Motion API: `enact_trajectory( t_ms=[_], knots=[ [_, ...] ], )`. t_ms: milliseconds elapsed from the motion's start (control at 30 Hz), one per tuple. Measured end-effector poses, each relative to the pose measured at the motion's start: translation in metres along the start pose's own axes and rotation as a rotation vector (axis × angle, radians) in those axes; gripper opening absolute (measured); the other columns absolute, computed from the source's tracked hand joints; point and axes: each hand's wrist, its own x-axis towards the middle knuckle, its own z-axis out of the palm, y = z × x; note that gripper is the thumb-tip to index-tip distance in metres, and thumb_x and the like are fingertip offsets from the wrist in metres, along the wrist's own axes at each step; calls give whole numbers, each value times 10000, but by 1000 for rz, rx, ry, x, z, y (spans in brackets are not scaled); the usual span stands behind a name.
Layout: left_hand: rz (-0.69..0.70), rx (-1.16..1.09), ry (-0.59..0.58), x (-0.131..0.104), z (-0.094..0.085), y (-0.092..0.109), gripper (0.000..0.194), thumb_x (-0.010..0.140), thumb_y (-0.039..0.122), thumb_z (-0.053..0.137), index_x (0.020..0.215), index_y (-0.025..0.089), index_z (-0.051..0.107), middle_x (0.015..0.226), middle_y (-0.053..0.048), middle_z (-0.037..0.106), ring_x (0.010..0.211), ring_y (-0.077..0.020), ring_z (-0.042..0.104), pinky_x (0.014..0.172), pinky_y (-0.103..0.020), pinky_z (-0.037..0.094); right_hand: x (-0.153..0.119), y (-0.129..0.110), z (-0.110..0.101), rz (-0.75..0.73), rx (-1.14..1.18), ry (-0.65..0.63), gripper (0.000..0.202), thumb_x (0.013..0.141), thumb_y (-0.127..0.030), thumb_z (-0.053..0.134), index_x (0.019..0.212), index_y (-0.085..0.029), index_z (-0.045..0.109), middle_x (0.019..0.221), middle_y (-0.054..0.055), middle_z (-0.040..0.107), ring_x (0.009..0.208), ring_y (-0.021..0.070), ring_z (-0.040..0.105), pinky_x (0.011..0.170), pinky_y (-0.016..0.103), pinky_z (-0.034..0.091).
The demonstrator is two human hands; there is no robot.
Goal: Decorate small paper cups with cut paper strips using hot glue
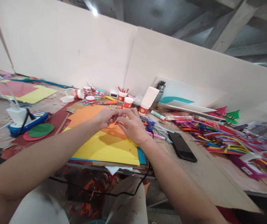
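Over the paper stack, my left hand and my right hand meet with their fingertips pinched together. A speck of red shows by the right fingers, but what the two hands pinch is too small and hidden to name. Beneath them lie orange paper and yellow paper, with blue paper sticking out at the lower right. Just beyond the fingers stands a red and white paper cup. Behind it, another paper cup holds several red strips.
Right of my hands are a stack of paper cups, a glue stick, a black phone and a heap of pipe cleaners. To the left, a blue power strip sits near green and pink paper discs. A black cable hangs below the table edge.
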Motion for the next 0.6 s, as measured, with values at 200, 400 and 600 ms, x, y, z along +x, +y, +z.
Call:
enact_trajectory(
  t_ms=[200,400,600],
  knots=[
    [240,251,-26,-8,6,-3,205,726,301,748,644,123,689,578,-6,594,441,-37,434,399,-165,311,0,2,7,352,319,165,68,848,-250,653,795,-210,671,879,50,663,895,194,561,835,347,467],
    [251,349,-67,-10,7,-6,274,761,397,698,757,122,699,746,-78,717,648,-134,662,456,-177,383,1,5,13,763,696,252,143,755,-328,685,775,-190,658,764,5,656,646,127,526,628,270,453],
    [242,383,-91,-11,8,-5,293,770,406,678,811,116,682,810,-109,746,762,-198,724,481,-193,406,5,3,11,853,960,376,239,620,-316,772,744,-195,608,663,-42,621,613,110,543,582,246,449]
  ],
)
